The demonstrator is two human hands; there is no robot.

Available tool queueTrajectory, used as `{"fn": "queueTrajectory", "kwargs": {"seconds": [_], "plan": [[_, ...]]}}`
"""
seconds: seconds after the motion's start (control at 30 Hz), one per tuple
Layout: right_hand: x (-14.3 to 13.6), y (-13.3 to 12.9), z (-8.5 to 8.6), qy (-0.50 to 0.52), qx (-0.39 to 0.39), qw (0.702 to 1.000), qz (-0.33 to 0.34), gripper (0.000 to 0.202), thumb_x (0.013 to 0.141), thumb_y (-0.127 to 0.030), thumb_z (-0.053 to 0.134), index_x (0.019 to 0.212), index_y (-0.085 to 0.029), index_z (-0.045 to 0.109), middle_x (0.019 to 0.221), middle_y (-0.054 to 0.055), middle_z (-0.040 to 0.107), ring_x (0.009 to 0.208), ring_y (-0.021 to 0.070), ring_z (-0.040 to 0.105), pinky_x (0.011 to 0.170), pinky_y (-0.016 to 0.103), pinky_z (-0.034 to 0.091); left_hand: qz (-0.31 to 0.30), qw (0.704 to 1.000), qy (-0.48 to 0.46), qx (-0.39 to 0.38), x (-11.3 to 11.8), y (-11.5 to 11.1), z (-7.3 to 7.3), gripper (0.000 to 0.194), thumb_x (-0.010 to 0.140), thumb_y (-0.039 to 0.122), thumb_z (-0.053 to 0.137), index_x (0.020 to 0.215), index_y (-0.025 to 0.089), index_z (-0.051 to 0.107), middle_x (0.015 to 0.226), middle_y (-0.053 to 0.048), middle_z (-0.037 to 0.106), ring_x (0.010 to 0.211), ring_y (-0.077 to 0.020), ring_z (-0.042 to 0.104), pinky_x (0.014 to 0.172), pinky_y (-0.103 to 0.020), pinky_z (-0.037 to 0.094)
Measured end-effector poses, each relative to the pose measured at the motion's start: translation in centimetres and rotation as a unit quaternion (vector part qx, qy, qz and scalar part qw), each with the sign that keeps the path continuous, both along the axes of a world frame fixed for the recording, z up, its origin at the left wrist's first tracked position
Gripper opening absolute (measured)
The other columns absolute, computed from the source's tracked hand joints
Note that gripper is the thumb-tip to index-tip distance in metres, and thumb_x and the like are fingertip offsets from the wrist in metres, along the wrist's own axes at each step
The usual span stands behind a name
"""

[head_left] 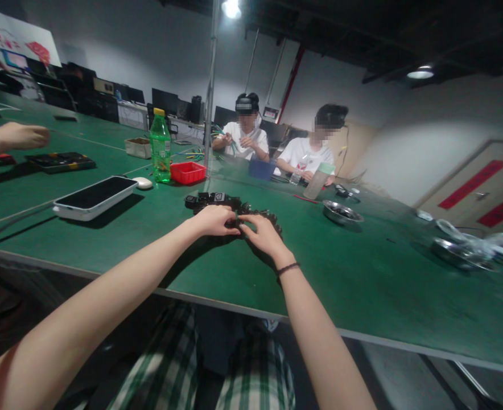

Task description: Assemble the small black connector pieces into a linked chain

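A pile of small black parts [204, 200] lies on the green table [320, 279], beyond and around my two hands. My left hand [217, 220] reaches into the near side of the pile, its fingers bent and close together. My right hand [262, 230] meets it there, fingertips almost touching those of my left hand. Something small and greenish shows between the fingertips, too small to name. A dark band circles my right wrist.
A white device with a dark screen [95, 196], a green bottle [160, 147] and a red tray [188, 172] stand left. Metal bowls [342, 213] are right. Another person's hand [25, 136] is far left; two people [306, 151] sit across.
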State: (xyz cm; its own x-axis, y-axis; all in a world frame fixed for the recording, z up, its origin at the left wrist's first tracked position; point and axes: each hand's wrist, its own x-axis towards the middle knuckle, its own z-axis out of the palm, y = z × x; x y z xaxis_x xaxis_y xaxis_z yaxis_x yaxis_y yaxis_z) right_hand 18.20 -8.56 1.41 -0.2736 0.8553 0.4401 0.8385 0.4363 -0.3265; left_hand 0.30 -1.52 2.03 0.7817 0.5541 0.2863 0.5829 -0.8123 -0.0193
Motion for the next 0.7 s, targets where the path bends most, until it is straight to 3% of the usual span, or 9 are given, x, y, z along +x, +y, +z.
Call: {"fn": "queueTrajectory", "kwargs": {"seconds": [0.7], "plan": [[-0.15, -0.01, -0.14, -0.010, -0.003, 1.000, -0.002, 0.025, 0.089, -0.020, 0.054, 0.111, -0.018, 0.067, 0.115, 0.009, 0.069, 0.109, 0.0224, 0.062, 0.100, 0.040, 0.045, 0.000, 1.000, -0.004, -0.004, 0.07, -0.05, 0.01, 0.047, 0.082, 0.062, 0.049, 0.090, 0.019, 0.067, 0.092, -0.006, 0.066, 0.079, -0.0206, 0.065, 0.060, -0.026, 0.041]]}}
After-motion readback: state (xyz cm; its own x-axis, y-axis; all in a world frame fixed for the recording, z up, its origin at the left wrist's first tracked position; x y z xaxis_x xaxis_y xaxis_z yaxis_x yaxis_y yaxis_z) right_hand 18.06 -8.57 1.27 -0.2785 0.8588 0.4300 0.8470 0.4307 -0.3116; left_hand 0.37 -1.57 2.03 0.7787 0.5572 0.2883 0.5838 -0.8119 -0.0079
